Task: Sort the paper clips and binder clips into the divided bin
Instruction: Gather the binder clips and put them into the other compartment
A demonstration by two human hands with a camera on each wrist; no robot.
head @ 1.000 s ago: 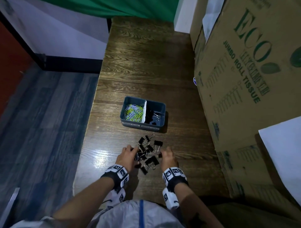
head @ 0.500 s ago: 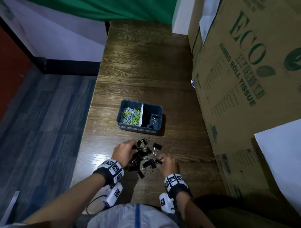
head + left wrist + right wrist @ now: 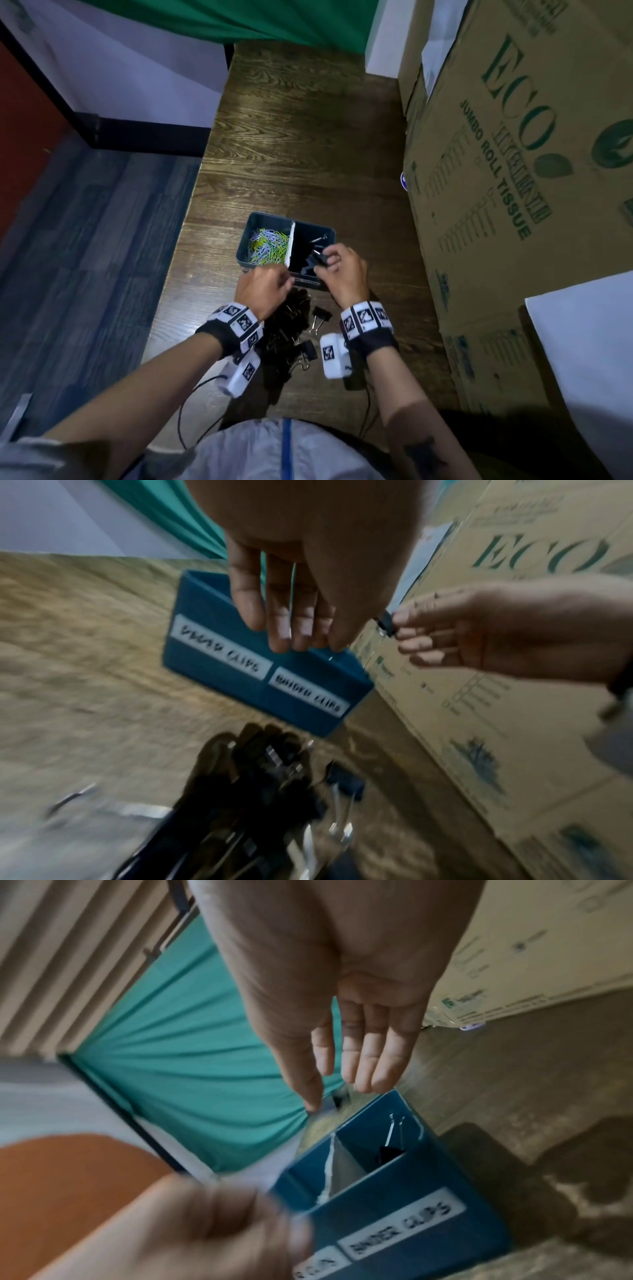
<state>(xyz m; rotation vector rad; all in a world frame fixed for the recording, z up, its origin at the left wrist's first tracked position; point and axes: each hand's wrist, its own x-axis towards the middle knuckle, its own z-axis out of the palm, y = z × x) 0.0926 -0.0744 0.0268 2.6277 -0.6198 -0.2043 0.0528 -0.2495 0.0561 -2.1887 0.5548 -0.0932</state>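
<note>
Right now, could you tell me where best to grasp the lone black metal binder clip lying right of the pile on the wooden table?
I would pinch the black binder clip by its broad black body, coming from above on its right side, away from the pile of clips. Its thin wire handles point back toward you and might swing.

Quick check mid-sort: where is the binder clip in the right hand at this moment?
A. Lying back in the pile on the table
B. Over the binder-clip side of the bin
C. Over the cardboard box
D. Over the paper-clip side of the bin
B: the right hand pinches a black binder clip above the dark right compartment of the divided bin, not the side with the coloured paper clips.
</note>
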